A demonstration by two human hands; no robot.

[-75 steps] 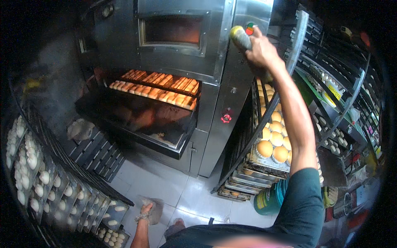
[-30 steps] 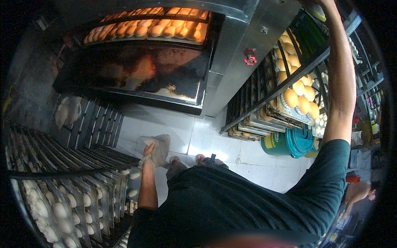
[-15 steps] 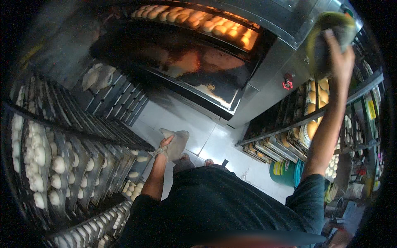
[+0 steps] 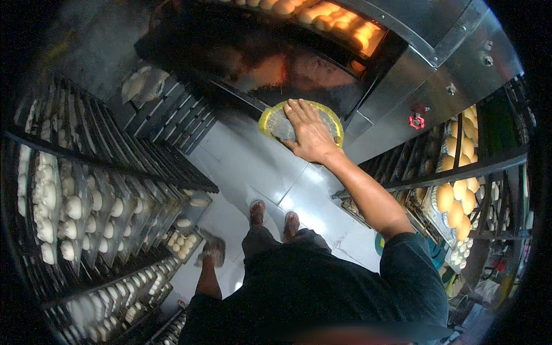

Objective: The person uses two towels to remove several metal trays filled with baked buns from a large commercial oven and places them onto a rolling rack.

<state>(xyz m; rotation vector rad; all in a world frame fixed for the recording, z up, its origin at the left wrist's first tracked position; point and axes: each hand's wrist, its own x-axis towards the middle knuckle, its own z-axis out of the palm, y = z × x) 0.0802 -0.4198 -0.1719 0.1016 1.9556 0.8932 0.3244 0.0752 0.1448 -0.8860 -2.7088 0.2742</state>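
My right hand [image 4: 313,135] reaches forward, closed on a grey oval pot holder [image 4: 279,126] with a yellow edge, its fingers lying across the top. The pad is over the near edge of the lowered, blackened oven door [image 4: 224,63]. Behind that door, a row of golden buns [image 4: 342,26] glows inside the lit oven. Low at my left side, my left hand [image 4: 215,253] is smeared by motion. A greyish cloth [image 4: 206,259] is around it, though the fingers hardly show.
On the left stands a dark rack [image 4: 115,167] with trays of pale dough balls. A rack [image 4: 494,167] on the right holds trays of browned buns [image 4: 454,201]. A red valve knob [image 4: 417,121] sticks out from the oven's steel front. White floor tiles [image 4: 259,167] lie between.
My right hand has brought the pot holder from high at the right down and left to the oven door. My left hand with the cloth has drawn back towards my body. The view has shifted slightly.
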